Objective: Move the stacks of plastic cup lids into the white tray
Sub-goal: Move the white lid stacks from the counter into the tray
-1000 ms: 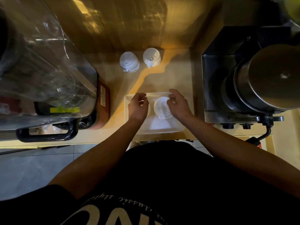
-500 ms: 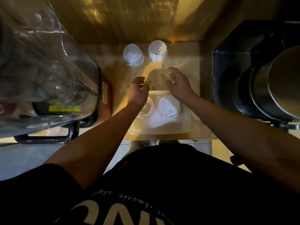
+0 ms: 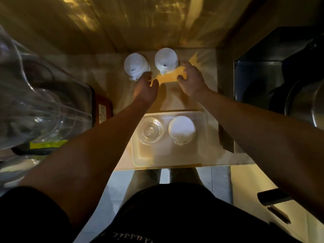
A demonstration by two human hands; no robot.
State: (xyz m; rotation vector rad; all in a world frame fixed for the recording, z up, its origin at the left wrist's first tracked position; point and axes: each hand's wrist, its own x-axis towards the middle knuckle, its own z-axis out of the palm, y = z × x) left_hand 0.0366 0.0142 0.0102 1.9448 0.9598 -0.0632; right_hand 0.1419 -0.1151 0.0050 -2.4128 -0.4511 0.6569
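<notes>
Two white stacks of lids stand at the back of the counter, the left lid stack [image 3: 135, 66] and the right lid stack [image 3: 166, 60]. My left hand [image 3: 145, 88] is open just below the left stack, fingertips almost touching it. My right hand [image 3: 191, 78] is open beside the right stack, fingers spread close to its right side. The white tray [image 3: 152, 157] sits at the counter's front edge. Inside it are a clear lid stack [image 3: 151, 132] on the left and a white lid stack [image 3: 182, 130] on the right.
A large clear blender jug [image 3: 36, 109] on a red-and-black base fills the left side. A black appliance with a steel pot [image 3: 301, 102] stands on the right. A wooden wall closes the back. The counter strip between them is narrow.
Both hands let go of the stacks in the tray and moved away from me toward the two white stacks at the back. The camera tilted forward.
</notes>
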